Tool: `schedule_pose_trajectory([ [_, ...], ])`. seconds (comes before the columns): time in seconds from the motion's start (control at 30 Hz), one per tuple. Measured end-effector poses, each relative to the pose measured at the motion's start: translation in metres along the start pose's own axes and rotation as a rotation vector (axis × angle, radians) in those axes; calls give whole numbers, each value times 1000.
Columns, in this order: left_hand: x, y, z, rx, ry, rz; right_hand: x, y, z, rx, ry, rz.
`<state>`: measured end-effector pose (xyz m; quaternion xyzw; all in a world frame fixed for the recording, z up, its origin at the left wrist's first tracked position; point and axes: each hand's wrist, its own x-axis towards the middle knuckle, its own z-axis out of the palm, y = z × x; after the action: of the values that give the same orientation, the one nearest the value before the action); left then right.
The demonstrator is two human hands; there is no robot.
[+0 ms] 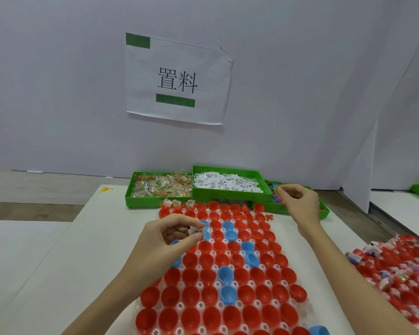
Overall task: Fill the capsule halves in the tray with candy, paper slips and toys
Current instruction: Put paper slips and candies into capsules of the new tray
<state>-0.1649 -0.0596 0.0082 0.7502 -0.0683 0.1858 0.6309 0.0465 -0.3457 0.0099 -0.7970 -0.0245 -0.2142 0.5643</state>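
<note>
Cataloguing head view, the only one. L hand (177, 234) is pinching a small candy/slip bundle (193, 230) betw. thumb & fingers, hovering over the capsule tray (286, 281), far-left rows, prob. about to drop it in an empty half. R hand (299, 201) is reaching into the toy bin (324, 211), fingers curled, seemingly pinching a green toy (276, 189); hard to tell. Candy bin (128, 189) & slip bin (230, 197) are sitting just beyond tray, close for short reaches. Most halves (225, 264) are lying empty; approx. 3 far-left ones filled. Bare table to tray's left is giving elbow room; filled tray (397, 274) is crowding R edge.
</note>
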Motion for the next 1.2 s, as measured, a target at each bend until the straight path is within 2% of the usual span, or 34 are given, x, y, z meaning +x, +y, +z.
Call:
schedule_pose_trajectory([
  [0.1,-1,-1,1,53,0,18,-41,-32,0,157,-64,-19],
  [0.2,-3,-2,3,52,-18,25,-91,-65,7,266,-291,-58],
  [0.3,-3,-2,5,41,-37,48,-127,-84,20,233,-501,-123],
  [0.4,-2,-4,5,26,-49,57,-146,-88,28,171,-598,-197],
  [0.63,-2,-9,4,78,-56,96,-154,-86,24,154,-681,-189],
  [0.9,-2,-7,3,70,4,92,-157,-86,28,214,-661,-147],
  [1.2,-4,-9,6,172,-7,198,-156,-88,25,103,-690,-241],
])
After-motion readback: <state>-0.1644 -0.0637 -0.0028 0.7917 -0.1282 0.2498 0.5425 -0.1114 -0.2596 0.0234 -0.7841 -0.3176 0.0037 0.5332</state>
